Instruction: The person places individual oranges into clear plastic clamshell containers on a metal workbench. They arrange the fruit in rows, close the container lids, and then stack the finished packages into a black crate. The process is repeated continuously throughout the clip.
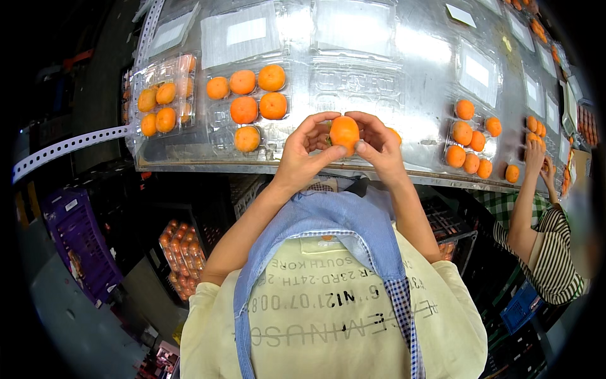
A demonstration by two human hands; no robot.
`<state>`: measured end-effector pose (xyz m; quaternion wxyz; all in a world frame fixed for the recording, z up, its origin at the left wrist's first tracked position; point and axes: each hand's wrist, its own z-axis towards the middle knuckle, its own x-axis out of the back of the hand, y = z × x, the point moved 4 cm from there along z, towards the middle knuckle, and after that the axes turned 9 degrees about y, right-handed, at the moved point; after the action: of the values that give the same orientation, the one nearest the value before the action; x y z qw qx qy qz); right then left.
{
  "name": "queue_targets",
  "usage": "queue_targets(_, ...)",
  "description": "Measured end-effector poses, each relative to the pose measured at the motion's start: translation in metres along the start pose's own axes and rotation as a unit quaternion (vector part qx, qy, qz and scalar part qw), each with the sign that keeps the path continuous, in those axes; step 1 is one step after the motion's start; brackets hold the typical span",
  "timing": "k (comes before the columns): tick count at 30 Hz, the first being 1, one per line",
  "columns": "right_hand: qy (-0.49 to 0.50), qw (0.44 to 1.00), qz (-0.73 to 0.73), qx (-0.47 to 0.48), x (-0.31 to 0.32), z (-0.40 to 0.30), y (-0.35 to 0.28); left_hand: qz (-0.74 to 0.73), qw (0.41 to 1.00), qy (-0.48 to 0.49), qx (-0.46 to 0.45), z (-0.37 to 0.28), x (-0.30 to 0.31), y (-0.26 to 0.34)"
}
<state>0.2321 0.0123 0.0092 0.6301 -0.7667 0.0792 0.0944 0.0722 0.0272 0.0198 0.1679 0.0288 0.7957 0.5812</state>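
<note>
An orange persimmon (344, 134) is held between my left hand (310, 149) and my right hand (378, 144), above the near edge of the metal table (293, 147). The fingers of both hands curl round it, thumbs at its lower side; a bit of green calyx shows at its left. Behind my right hand another orange fruit (395, 135) is partly hidden. Beyond my hands lies a clear plastic tray (357, 83) with moulded hollows. To the left, a clear tray (218, 135) bears several persimmons (246, 138). Farther left stands a filled clear clamshell pack (164, 102).
White-labelled clear lids (241, 33) lie across the table's far side. At right is another tray of persimmons (461, 132), then a co-worker's hands (535, 154) over fruit. Below the table edge stand a purple crate (83, 246), dark crates (447, 222) and stacked fruit packs (182, 256).
</note>
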Motion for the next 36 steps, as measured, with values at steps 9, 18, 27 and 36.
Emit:
queue_targets(9,0.044,0.996,-0.081,-0.006,-0.004,0.003,0.003,0.021,0.999,0.038,-0.008,0.000,0.000,-0.006)
queue_targets(18,0.050,0.991,-0.123,0.016,-0.006,0.002,0.003,0.007,0.999,0.034,0.013,0.003,0.000,-0.008)
queue_targets(27,0.073,0.995,-0.060,-0.030,-0.006,0.011,0.005,-0.284,0.949,-0.051,0.129,0.000,0.009,0.002)
queue_targets(36,0.038,0.988,-0.132,-0.068,-0.024,0.015,0.012,-0.249,0.959,0.106,0.089,-0.022,0.078,-0.004)
